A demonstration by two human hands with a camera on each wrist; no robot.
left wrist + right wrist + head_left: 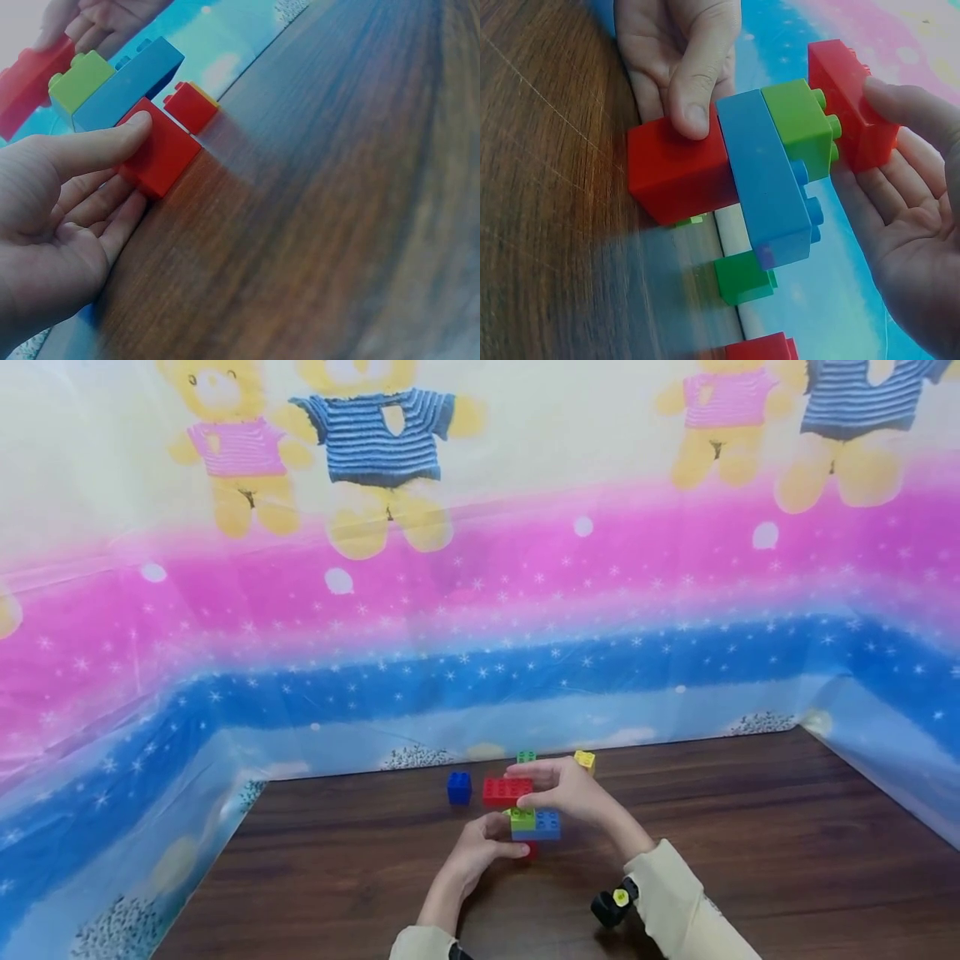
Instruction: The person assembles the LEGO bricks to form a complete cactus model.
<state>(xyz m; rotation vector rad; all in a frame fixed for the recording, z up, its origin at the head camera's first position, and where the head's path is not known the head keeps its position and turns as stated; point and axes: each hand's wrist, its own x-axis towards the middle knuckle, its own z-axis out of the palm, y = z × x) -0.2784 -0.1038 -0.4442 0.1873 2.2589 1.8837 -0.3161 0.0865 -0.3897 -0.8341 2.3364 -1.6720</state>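
Note:
A stack of toy building bricks stands on the wooden table: a red brick point(165, 154) at the bottom, a light blue brick point(761, 180) across it, and a lime green brick point(799, 124) on top of the blue one. My left hand point(472, 852) grips the bottom red brick, its thumb on the near face. Above the lime brick, my right hand point(566, 789) pinches a second, longer red brick point(506, 790) between thumb and fingers. In the right wrist view a gap shows between this red brick and the lime studs.
Behind the stack lie loose bricks: a dark blue one point(459, 788) to the left, a green one point(527, 757) at the back and a yellow one point(585, 761) to the right. A printed curtain point(480, 685) closes off the far and side edges of the table point(337, 877).

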